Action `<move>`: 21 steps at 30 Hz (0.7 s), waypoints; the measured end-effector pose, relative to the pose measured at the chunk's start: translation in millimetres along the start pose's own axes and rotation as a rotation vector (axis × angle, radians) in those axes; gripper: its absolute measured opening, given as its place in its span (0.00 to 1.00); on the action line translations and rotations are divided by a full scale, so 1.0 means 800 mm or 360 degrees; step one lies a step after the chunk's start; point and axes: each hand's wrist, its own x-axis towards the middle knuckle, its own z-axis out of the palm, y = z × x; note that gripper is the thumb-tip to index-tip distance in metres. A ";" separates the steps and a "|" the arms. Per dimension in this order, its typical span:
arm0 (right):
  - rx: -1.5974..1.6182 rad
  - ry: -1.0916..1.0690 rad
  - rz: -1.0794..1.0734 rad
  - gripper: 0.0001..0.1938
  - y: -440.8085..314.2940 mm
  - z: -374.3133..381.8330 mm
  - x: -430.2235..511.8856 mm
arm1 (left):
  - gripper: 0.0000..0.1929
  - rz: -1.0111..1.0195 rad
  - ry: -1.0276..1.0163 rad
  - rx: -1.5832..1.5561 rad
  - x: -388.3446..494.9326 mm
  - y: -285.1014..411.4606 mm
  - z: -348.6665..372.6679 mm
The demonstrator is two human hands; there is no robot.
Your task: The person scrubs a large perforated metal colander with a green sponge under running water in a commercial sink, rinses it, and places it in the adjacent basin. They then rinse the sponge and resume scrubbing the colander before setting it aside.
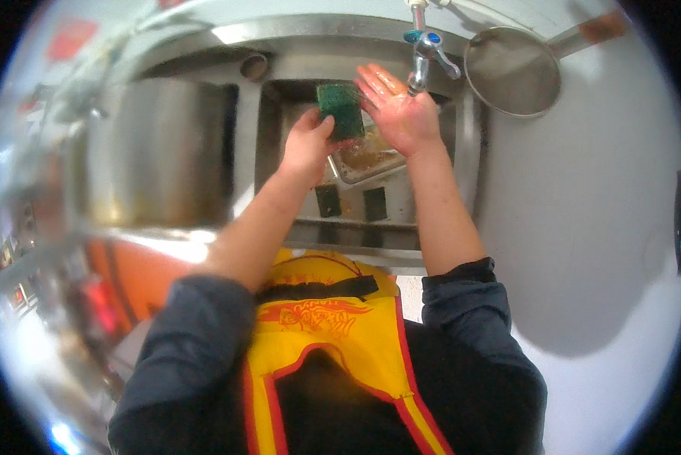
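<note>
Over a stainless steel sink, my left hand grips a green scouring pad, thumb on its top face. My right hand is wet, palm up with the fingers extended, beside the pad and under the chrome tap. It holds nothing. A rectangular metal tray lies in the sink beneath my hands, with brownish liquid in it. Nearer to me, two dark strips show on the sink bottom; what they are I cannot tell.
A large metal pot, blurred, stands left of the sink. At the upper right, a round strainer with a long handle is by the wall. A small round cup-like thing sits at the sink's back left corner.
</note>
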 end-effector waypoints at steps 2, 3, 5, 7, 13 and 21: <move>-0.0284 0.0129 -0.0083 0.33 0.010 0.007 -0.005 | 0.20 0.0003 -0.0016 -0.0042 -0.006 0.001 -0.007; -0.0441 0.0072 -0.0122 0.32 0.016 0.009 -0.005 | 0.21 -0.0003 -0.0027 -0.0033 -0.007 0.001 -0.008; -0.0627 0.0301 -0.0202 0.30 0.023 0.011 -0.005 | 0.21 -0.0010 -0.0056 -0.0024 -0.009 0.001 -0.008; -0.0764 0.0431 -0.0259 0.27 0.024 0.008 -0.003 | 0.20 -0.0005 -0.0092 -0.0024 -0.008 0.001 -0.005; -0.0683 0.0596 -0.0138 0.29 0.012 -0.009 -0.001 | 0.21 -0.0071 -0.0049 -0.0081 -0.009 -0.001 0.013; -0.0441 0.0349 -0.0027 0.34 0.016 0.011 -0.014 | 0.22 -0.0127 -0.0187 -0.0068 -0.002 0.002 0.042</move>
